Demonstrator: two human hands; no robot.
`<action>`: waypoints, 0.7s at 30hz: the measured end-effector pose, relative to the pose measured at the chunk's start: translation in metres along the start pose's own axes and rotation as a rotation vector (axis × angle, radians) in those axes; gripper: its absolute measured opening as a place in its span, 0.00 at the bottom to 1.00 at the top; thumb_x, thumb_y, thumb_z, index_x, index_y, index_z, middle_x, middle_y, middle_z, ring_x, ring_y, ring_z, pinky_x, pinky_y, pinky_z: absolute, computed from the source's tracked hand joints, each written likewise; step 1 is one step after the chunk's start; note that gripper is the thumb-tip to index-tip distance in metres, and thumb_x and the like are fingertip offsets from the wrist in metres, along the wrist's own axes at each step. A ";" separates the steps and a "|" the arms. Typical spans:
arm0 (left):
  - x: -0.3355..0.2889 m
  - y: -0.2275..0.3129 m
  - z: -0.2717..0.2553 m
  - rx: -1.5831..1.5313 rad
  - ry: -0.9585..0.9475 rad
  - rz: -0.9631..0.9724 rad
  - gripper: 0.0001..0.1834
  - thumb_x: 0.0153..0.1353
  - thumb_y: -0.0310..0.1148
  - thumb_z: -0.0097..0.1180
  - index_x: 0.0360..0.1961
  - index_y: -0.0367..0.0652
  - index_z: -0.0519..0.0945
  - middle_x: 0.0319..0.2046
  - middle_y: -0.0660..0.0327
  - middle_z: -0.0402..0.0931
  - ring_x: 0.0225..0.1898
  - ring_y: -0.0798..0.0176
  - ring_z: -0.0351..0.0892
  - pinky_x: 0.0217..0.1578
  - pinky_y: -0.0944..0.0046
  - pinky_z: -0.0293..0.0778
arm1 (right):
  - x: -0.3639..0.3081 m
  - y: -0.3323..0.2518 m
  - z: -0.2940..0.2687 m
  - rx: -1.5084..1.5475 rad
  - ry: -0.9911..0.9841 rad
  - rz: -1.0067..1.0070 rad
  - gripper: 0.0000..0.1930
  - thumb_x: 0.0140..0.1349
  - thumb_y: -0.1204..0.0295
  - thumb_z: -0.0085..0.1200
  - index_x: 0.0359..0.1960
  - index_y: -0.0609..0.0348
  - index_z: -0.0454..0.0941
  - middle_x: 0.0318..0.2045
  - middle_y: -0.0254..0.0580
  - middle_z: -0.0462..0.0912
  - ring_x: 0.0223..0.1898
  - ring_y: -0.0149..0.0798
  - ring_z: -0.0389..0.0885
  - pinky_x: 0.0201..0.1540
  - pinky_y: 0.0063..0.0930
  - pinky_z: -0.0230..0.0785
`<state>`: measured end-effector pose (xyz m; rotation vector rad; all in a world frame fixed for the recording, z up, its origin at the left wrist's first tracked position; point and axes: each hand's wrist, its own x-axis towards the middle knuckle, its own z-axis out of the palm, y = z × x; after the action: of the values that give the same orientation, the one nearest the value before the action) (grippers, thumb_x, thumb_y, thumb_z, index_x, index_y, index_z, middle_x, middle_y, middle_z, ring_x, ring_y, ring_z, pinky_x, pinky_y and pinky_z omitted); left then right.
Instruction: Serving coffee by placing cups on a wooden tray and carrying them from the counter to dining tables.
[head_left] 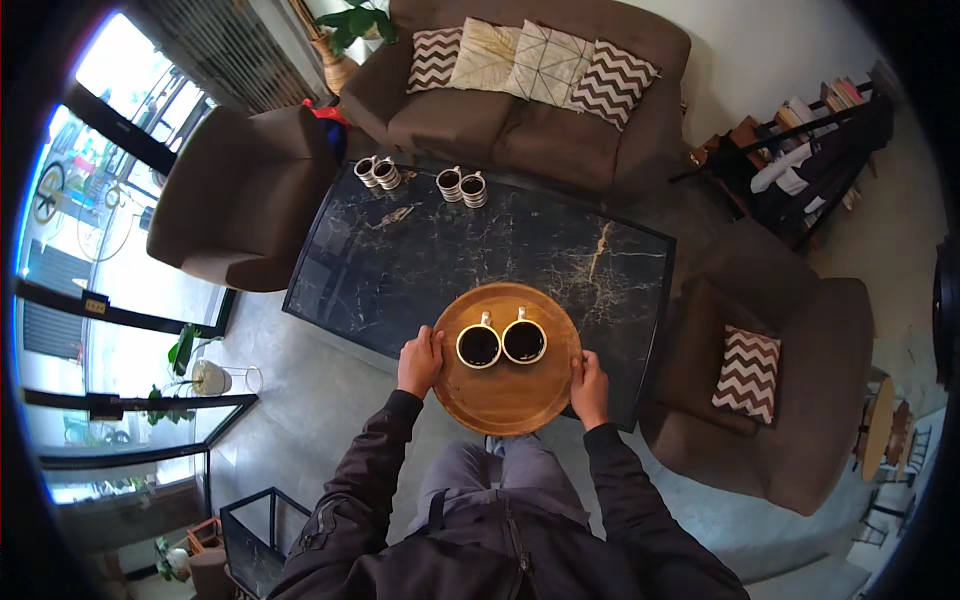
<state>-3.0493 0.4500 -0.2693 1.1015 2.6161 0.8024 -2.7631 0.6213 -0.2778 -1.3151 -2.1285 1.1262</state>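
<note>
Between my hands is a round wooden tray [510, 395], held level over the near edge of a black marble-patterned table [420, 255]. My left hand [421, 361] grips its left rim, and my right hand [589, 388] grips the right rim. On the tray two mugs of dark liquid stand side by side: the left mug [479, 345] and the right mug [524, 341], both with handles pointing away from me. At the table's far side several more mugs stand in two pairs, one pair [377, 174] at the far left and another pair [461, 188] nearer the middle.
A brown sofa [560, 140] with patterned cushions stands behind the table. Brown armchairs flank it, one on the left [245, 195] and one on the right [800, 400]. A small item [395, 216] lies near the far mugs. Glass doors and a potted plant [210, 377] are at left.
</note>
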 end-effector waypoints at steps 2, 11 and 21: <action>0.027 -0.013 0.015 -0.013 -0.013 0.034 0.16 0.73 0.42 0.48 0.34 0.39 0.71 0.25 0.41 0.79 0.30 0.33 0.80 0.31 0.37 0.73 | 0.020 0.008 0.018 0.001 0.015 0.050 0.14 0.73 0.65 0.48 0.51 0.62 0.72 0.33 0.58 0.84 0.37 0.63 0.83 0.35 0.53 0.72; 0.172 -0.077 0.089 -0.001 -0.181 0.102 0.17 0.73 0.43 0.48 0.34 0.39 0.71 0.24 0.41 0.78 0.30 0.33 0.79 0.30 0.37 0.74 | 0.103 0.035 0.108 -0.060 0.109 0.156 0.15 0.73 0.63 0.49 0.51 0.61 0.72 0.33 0.60 0.84 0.36 0.63 0.83 0.33 0.53 0.73; 0.257 -0.128 0.176 -0.032 -0.295 0.210 0.16 0.73 0.43 0.47 0.36 0.40 0.71 0.23 0.41 0.79 0.28 0.33 0.80 0.29 0.38 0.74 | 0.153 0.087 0.181 -0.108 0.119 0.331 0.17 0.74 0.63 0.48 0.55 0.63 0.71 0.30 0.60 0.84 0.34 0.62 0.84 0.31 0.50 0.72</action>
<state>-3.2424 0.6294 -0.4788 1.3848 2.2665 0.6587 -2.9108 0.6983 -0.4673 -1.7876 -1.9559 1.0341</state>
